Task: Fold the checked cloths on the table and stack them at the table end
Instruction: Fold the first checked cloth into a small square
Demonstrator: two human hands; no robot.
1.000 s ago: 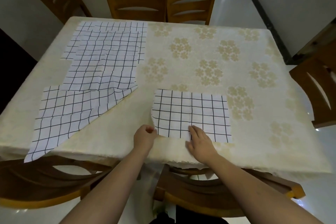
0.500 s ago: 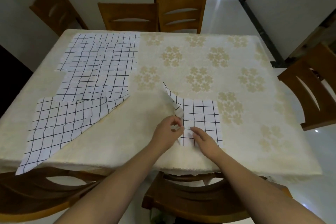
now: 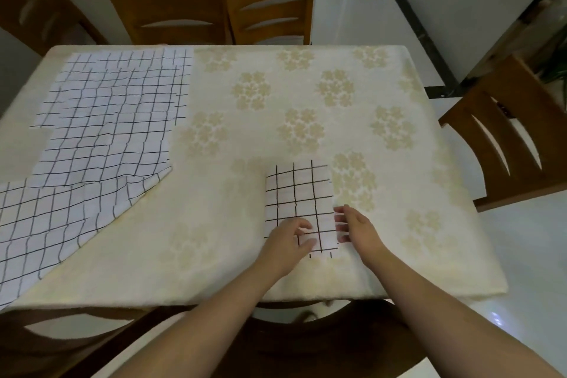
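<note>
Checked folded cloth (image 3: pixel 299 193) lies near the table (image 3: pixel 214 270) edge, left hand (image 3: pixel 287 242) and right hand (image 3: pixel 357 228) loosely open on it.

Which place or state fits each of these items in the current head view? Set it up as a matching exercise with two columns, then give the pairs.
Column one:
1. small folded black-and-white checked cloth
2. unfolded black-and-white checked cloths
3. left hand
4. right hand

Column two:
A. spread overlapping on the table's left part
B. fingers at the folded cloth's right edge
C. resting on the folded cloth's near left corner
D. near the table's front edge, under both hands

Pairs: 1-D, 2-A, 3-C, 4-B
</note>
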